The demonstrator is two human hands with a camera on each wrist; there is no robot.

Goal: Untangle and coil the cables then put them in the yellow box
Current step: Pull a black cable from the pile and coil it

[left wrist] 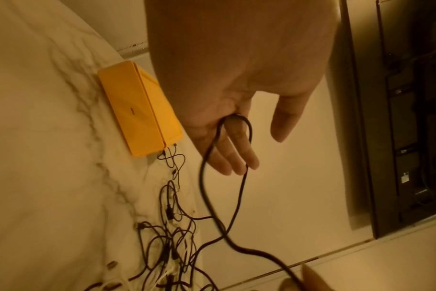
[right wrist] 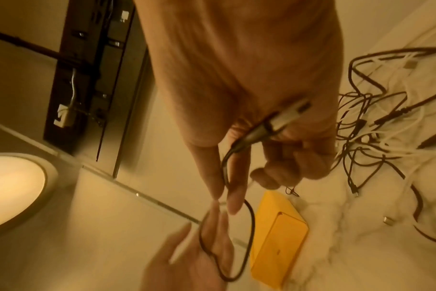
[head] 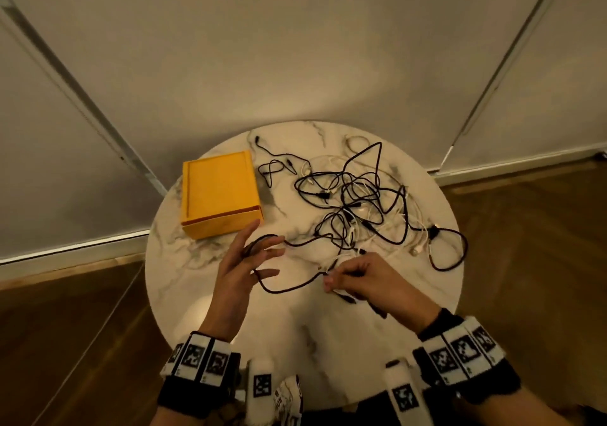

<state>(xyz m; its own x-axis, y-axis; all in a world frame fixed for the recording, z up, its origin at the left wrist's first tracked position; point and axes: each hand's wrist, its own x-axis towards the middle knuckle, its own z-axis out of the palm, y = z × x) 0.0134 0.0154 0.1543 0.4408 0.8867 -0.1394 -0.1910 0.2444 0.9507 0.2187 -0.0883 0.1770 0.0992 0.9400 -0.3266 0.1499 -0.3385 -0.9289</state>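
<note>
We see our left hand [head: 241, 261] raised over the round marble bench [head: 289, 323] with its fingers straight and spread, released rather than gripping; a loop of the black cable [head: 289, 286] hangs round the fingers [left wrist: 239, 149], as the left wrist view shows plainly. From that loop the cable sags toward our right hand [head: 364, 277], which is closed on it: thumb and forefinger pinch the cord, and the right wrist view shows the cable's grey plug [right wrist: 284, 118] tucked against the palm under the curled fingers. The two hands sit near each other, the slack cable strung between them just above the bench.

Beyond the right hand, and partly just beside its knuckles, lies the tangle of cables [head: 358, 202], black and white cords knotted over one another on the marble; one black strand runs from our left fingers back into that heap. A separate thin black cord [head: 272, 164] lies farther out, between the tangle and the box.

The yellow box [head: 220, 194] rests on the bench just beyond the fingertips of our left hand, apart from them, with its lid shut. We cannot tell from any view whether the held cable is yet free of the tangle
</note>
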